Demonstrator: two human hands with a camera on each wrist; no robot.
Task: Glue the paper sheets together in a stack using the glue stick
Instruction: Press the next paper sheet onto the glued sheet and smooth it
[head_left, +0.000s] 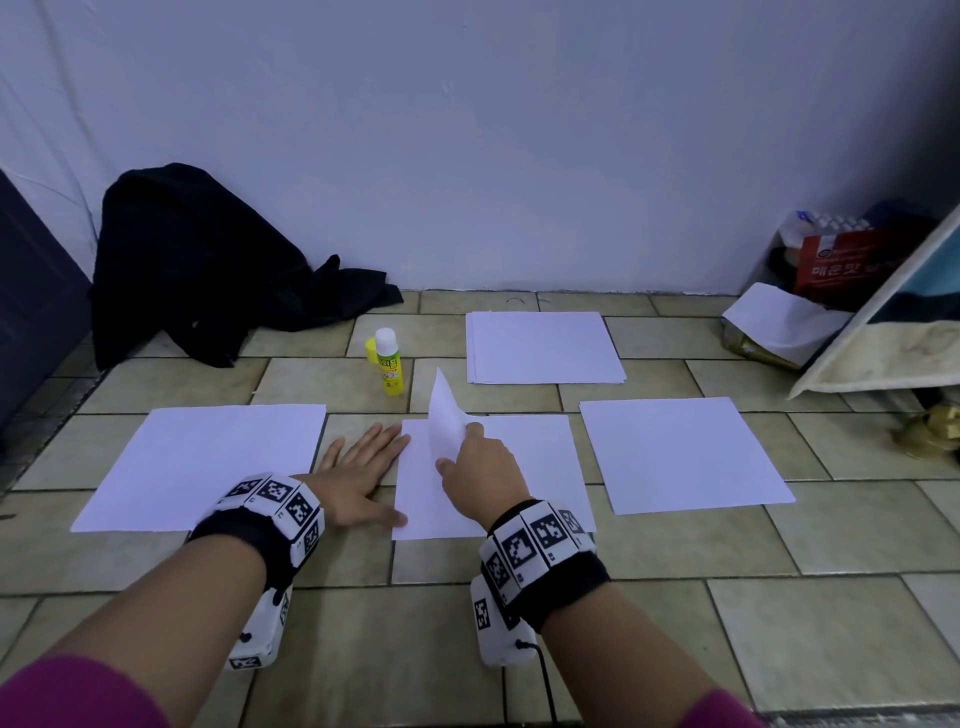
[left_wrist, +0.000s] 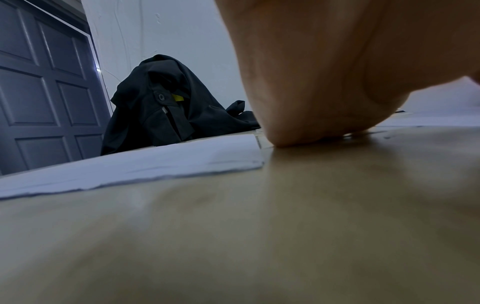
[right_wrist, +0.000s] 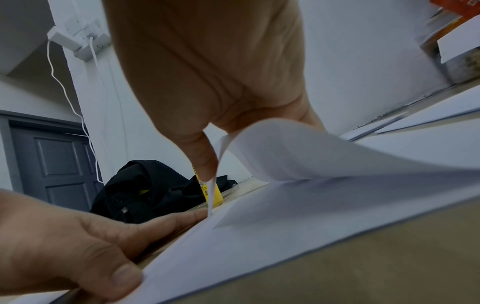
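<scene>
A white paper sheet (head_left: 524, 467) lies on the tiled floor in front of me. My right hand (head_left: 460, 447) pinches the upper left corner of its top sheet (head_left: 444, 415) and holds it curled up off the paper below; the right wrist view shows the lifted sheet (right_wrist: 311, 154) bending over. My left hand (head_left: 371, 457) lies flat with straight fingers, its thumb and fingertips on the sheet's left edge. The yellow glue stick (head_left: 389, 366) stands uncapped behind the hands, its yellow cap (head_left: 370, 349) beside it. More sheets lie left (head_left: 208, 467), right (head_left: 680, 452) and as a far stack (head_left: 543, 345).
A black jacket (head_left: 208, 265) is heaped against the wall at the back left, next to a dark door (head_left: 31, 291). At the back right stand a bag of packets (head_left: 831, 260) and a leaning board (head_left: 883, 338). Bare tiles (head_left: 467, 649) lie nearest me.
</scene>
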